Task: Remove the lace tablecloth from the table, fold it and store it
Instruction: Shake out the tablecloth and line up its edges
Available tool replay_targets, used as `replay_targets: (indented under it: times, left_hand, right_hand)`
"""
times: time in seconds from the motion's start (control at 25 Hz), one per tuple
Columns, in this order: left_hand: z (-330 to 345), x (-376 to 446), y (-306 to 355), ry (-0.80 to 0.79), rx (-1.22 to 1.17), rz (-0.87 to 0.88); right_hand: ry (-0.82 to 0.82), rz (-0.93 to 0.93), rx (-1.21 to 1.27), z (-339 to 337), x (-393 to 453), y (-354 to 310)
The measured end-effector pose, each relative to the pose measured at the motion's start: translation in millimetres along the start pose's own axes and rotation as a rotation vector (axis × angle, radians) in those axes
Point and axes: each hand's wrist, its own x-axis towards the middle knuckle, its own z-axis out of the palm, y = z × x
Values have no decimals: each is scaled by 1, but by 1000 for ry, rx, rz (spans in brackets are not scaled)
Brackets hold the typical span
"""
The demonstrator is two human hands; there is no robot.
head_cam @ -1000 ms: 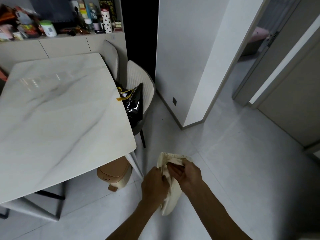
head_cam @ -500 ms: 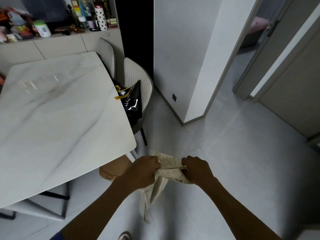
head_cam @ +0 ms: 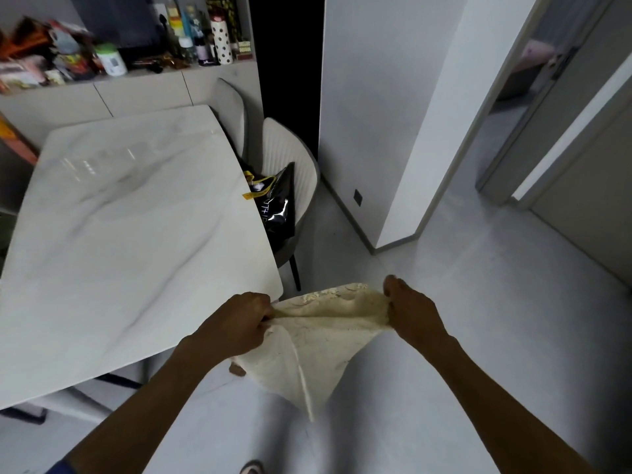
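Two fists, left hand (head_cam: 239, 321) and right hand (head_cam: 412, 311), grip cream lace tablecloth (head_cam: 318, 343) taut.

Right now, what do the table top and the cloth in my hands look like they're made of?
Table top: looks like polished marble or a marble-look slab, white with grey veins and glossy reflections. Cloth: thin cream fabric, seemingly lace, limp and draping, with a faint openwork pattern.

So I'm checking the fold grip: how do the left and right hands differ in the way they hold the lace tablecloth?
The left hand is a closed fist bunching the lace tablecloth close to the table corner; the right hand pinches the opposite end out over the open floor. The left hand sits slightly lower in the picture than the right. Both are shut on the cloth's top edge, stretched between them, with the rest hanging.
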Motion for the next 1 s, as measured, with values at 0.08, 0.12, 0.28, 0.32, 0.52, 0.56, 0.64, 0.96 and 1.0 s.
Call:
replay_targets:
  times: [0.08,0.12,0.28,0.32,0.52,0.56,0.64,0.96,1.0]
  left_hand:
    - [-9,1,-5,24,-32,15]
    - [-15,2,-6,35,-53,27]
    - [-37,8,-11,63,-85,37]
    - [-42,10,-14,59,-75,32]
    - [-66,15,-18,47,-61,8]
    - [-72,15,-17,62,-80,14]
    - [-85,13,-19,75,-90,10]
    - [-99,-12,-62,99,-139,-16]
    - [-96,-13,-65,133,-215,-34]
  right_hand:
    - [25,-100,115,-8,4,9]
    - [62,-154,143,-11,6,13]
    - [-34,-295,47,-21,11,30]
    - [-108,-267,73,-27,12,36]
    - [-253,-267,-28,-21,1,29]
    - [-206,-279,2,-12,-2,22]
    - [-103,-286,67,0,-1,12]
    - [39,-418,53,-76,46,-2]
    - [45,-413,27,-82,47,-6]
